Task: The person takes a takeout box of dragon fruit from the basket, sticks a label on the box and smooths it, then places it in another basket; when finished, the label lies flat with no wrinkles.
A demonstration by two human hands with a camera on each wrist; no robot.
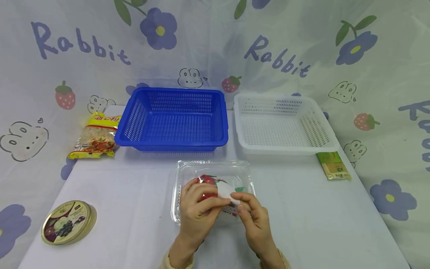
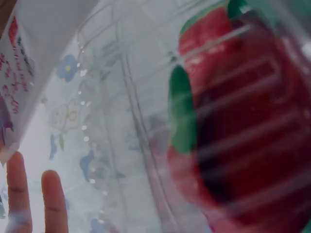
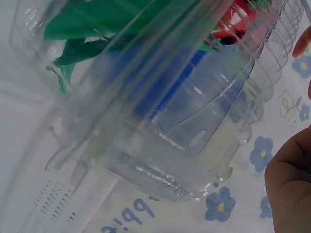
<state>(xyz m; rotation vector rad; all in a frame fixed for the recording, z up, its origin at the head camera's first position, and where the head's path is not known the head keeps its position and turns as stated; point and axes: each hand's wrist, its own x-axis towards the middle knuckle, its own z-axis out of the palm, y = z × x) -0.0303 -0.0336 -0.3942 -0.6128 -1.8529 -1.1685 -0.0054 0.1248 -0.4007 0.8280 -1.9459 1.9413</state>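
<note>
Both hands (image 1: 220,209) on clear clamshell box (image 1: 188,170)

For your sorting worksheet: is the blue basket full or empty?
Empty. In the head view the blue basket shows only its bare slotted floor and walls; nothing lies inside it.

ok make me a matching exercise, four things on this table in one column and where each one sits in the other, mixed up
Things:
1. blue basket
2. white basket
3. round tin
4. clear plastic box

Places:
A. near left corner of the table
B. under both hands, in the middle
C. back of the table, left of the other basket
D. back right, beside a green packet

Pairs: 1-C, 2-D, 3-A, 4-B
</note>
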